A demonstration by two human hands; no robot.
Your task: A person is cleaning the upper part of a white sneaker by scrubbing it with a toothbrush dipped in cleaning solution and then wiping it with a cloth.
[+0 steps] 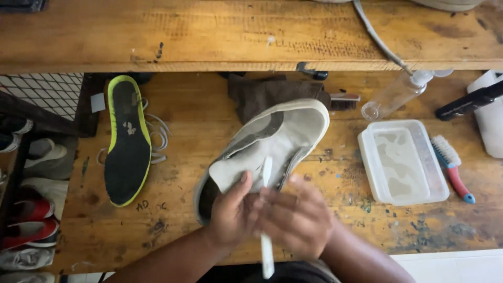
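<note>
A worn grey-white sneaker (277,139) lies tilted on the wooden workbench (209,220), toe pointing to the far right. My left hand (230,212) grips it at the heel and tongue, thumb pressed on the pale tongue. My right hand (296,220), blurred, holds a thin white brush handle (266,209) that runs from below my fingers up onto the shoe's side. The brush's bristles are hidden.
A black insole with a yellow-green rim (127,141) and white laces (160,133) lie at left. A clear plastic tub of water (402,161), a blue-and-red brush (453,167) and a clear spray bottle (395,94) sit at right. A brown cloth (262,91) lies behind. Shoes (31,215) stack at far left.
</note>
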